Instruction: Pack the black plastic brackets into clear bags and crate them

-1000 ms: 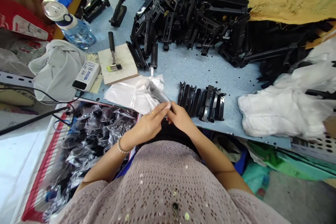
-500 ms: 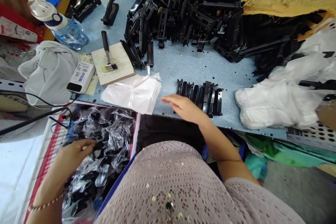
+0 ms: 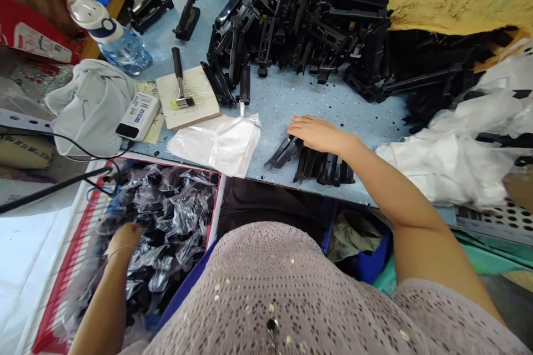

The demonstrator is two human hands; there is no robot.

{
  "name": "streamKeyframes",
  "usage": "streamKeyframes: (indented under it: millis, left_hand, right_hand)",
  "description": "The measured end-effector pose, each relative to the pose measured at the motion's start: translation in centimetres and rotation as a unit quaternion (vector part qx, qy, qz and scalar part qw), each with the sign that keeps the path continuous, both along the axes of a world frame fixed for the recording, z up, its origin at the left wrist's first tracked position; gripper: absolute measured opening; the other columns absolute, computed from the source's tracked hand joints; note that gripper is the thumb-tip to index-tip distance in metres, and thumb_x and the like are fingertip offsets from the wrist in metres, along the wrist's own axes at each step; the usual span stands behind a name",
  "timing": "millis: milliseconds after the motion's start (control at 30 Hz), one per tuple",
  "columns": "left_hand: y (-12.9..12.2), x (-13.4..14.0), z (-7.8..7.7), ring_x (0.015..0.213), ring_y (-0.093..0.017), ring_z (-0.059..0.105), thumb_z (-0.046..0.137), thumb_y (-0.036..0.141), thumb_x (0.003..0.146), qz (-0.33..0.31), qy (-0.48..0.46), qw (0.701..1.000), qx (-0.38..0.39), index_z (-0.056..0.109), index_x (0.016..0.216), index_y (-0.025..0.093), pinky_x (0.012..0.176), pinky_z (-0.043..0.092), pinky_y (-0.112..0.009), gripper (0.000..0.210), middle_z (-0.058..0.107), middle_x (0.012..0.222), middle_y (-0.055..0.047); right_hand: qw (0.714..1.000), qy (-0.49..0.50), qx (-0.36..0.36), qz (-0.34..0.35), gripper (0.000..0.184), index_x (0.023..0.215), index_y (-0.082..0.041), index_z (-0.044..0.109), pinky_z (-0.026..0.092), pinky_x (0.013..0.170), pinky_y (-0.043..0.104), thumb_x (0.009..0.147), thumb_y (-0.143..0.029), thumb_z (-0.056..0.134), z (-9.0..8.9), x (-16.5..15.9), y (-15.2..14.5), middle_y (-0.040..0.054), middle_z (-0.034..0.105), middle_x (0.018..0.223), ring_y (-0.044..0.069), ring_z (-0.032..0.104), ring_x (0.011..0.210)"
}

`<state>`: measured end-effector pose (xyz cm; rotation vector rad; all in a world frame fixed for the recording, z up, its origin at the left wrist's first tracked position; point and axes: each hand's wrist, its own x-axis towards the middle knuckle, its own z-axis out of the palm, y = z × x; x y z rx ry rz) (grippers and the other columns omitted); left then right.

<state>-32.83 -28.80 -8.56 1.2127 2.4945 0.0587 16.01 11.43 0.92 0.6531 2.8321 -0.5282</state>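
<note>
Down in the crate at the left, my left hand [image 3: 126,236] is among black parts in clear plastic bags [image 3: 172,199]. Its fingers are mostly hidden, so I cannot make out what they hold. My right hand [image 3: 315,133] reaches over the short row of black plastic parts [image 3: 327,168] near the table's front edge. Its fingers are closed on the upper end of one black plastic part [image 3: 284,152], which lies slanted at the left of the row. A stack of thin white plastic bags [image 3: 220,141] lies left of that part.
A large heap of black parts [image 3: 291,22] covers the back of the table [image 3: 287,94]. A hammer [image 3: 179,77] rests on a board [image 3: 204,97] at the left, near a water bottle [image 3: 120,47]. White wrapped bundles [image 3: 445,169] lie at the right. A cable [image 3: 54,191] crosses the left side.
My right hand has moved right and away from me onto the row, and one part there now lies slanted. My left hand has shifted slightly within the crate. The view has shifted a little.
</note>
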Motion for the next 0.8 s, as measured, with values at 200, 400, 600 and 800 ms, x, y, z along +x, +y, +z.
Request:
streamKeyframes:
  millis: [200, 400, 600, 800]
  left_hand:
    - [16.3, 11.9, 2.9, 0.104, -0.027, 0.068, 0.051, 0.037, 0.098, -0.184, -0.031, 0.939, 0.289, 0.075, 0.106, 0.017, 0.099, 0.054, -0.043, 0.032, 0.073, 0.105, -0.014]
    - [25.9, 20.0, 4.7, 0.096, -0.029, 0.066, 0.064, 0.025, 0.089, -0.238, -0.078, 0.941, 0.229, 0.074, 0.079, 0.015, 0.082, 0.054, -0.039, 0.018, 0.071, 0.098, -0.016]
    - [26.2, 16.1, 4.7, 0.059, -0.012, 0.049, 0.073, 0.04, 0.076, -0.001, -0.421, 0.873, 0.246, 0.072, 0.075, 0.016, 0.06, 0.038, -0.027, 0.025, 0.059, 0.062, 0.001]
    - [25.9, 16.5, 5.0, 0.058, -0.01, 0.047, 0.082, 0.039, 0.063, 0.055, -0.483, 0.829, 0.277, 0.073, 0.074, 0.014, 0.057, 0.033, -0.025, 0.029, 0.063, 0.065, 0.0]
  right_hand:
    - [0.961, 0.109, -0.152, -0.202, 0.049, 0.132, -0.021, 0.067, 0.054, 0.098, 0.052, 0.087, -0.041, 0.073, 1.5, 0.6, -2.7, 0.0128, 0.072, 0.128, 0.036, 0.068, 0.115]
    - [0.788, 0.324, -0.392, -0.348, 0.054, 0.123, -0.022, 0.071, 0.054, 0.103, 0.049, 0.079, -0.048, 0.085, -1.9, -1.6, -7.2, 0.0079, 0.075, 0.121, 0.029, 0.071, 0.111]
    - [0.619, 0.372, -0.596, -0.35, 0.049, 0.106, -0.02, 0.075, 0.062, 0.091, 0.045, 0.071, -0.051, 0.09, -3.0, -4.9, -9.5, 0.0084, 0.078, 0.111, 0.025, 0.074, 0.099]
    - [0.527, 0.376, -0.692, -0.32, 0.047, 0.098, -0.02, 0.073, 0.066, 0.085, 0.039, 0.07, -0.053, 0.091, -3.1, -9.4, -9.2, 0.0062, 0.078, 0.098, 0.023, 0.076, 0.091]
